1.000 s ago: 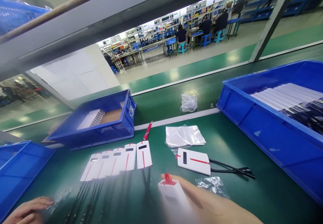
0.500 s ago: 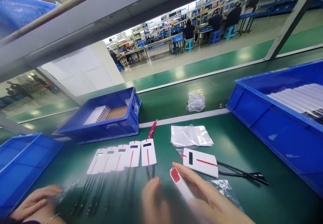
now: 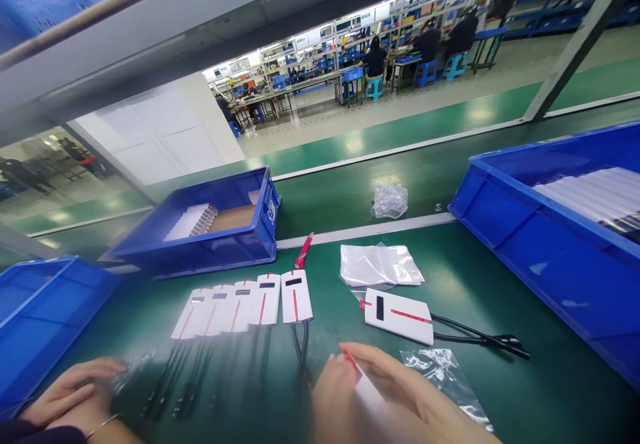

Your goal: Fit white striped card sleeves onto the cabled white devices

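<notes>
At the bottom middle, my right hand [image 3: 415, 391] grips a flat white device [image 3: 369, 391] with a red end, seen edge-on. My left hand [image 3: 333, 387], slightly blurred, is closed against the device's red end; its fingertips are partly hidden. Just beyond my right hand lies a similar white device [image 3: 400, 317] with a dark window, a red stripe and two black cables. Left of my hands, another white device [image 3: 297, 297] lies beside a row of several more [image 3: 235, 307], their black cables pointing toward me.
A clear plastic bag [image 3: 450, 381] lies by my right hand. Farther back are stacked clear bags [image 3: 380, 265], a red cutter knife [image 3: 303, 252] and crumpled plastic [image 3: 390, 201]. Blue bins [image 3: 200, 257] stand left and right [image 3: 540, 251]. Another person's hands [image 3: 80, 391] rest at lower left.
My left hand has moved right, from apart to against the device's red end. The device in my right hand has shifted slightly down and is more covered.
</notes>
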The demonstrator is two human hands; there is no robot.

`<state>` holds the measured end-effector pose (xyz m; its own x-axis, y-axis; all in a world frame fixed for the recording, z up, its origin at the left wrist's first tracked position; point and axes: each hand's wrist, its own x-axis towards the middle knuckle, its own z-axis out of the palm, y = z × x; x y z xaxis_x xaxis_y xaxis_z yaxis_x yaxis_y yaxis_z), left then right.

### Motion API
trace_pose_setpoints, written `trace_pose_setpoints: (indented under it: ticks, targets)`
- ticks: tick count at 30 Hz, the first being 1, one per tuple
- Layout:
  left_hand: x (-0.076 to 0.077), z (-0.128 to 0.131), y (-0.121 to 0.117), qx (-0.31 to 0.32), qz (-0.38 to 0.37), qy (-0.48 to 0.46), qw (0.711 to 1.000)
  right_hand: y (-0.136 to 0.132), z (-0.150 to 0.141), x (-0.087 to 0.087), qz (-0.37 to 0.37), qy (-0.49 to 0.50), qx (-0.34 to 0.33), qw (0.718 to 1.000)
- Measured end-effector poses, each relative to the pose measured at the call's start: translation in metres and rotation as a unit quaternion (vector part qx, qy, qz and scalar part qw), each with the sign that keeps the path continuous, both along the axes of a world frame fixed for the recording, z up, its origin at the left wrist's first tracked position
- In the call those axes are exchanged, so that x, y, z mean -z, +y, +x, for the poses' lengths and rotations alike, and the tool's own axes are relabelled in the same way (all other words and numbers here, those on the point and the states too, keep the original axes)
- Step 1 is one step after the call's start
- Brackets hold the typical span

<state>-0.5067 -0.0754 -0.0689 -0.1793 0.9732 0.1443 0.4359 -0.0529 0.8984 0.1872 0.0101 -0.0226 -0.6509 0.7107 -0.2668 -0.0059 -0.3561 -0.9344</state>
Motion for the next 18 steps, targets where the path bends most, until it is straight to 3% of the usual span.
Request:
trace_pose_setpoints:
  ticks: [5, 9, 14, 18]
  targets:
    - [0.005, -0.023, 0.0, 0.074, -0.022, 0.093, 0.993, -0.002, 0.0, -0.008, -0.025, 0.041, -0.01, 0.999]
    - [0.009, -0.032, -0.002, 0.088, -0.023, 0.129, 0.987, 0.004, 0.004, -0.021, -0.024, 0.052, -0.053, 0.997]
    - [-0.009, 0.006, 0.005, 0.042, 0.019, 0.1, 0.994, 0.009, 0.005, -0.04, 0.017, 0.057, -0.09, 0.994]
    - [-0.037, 0.051, 0.013, 0.074, 0.022, 0.143, 0.987, -0.003, 0.001, -0.032, -0.032, 0.058, -0.064, 0.996]
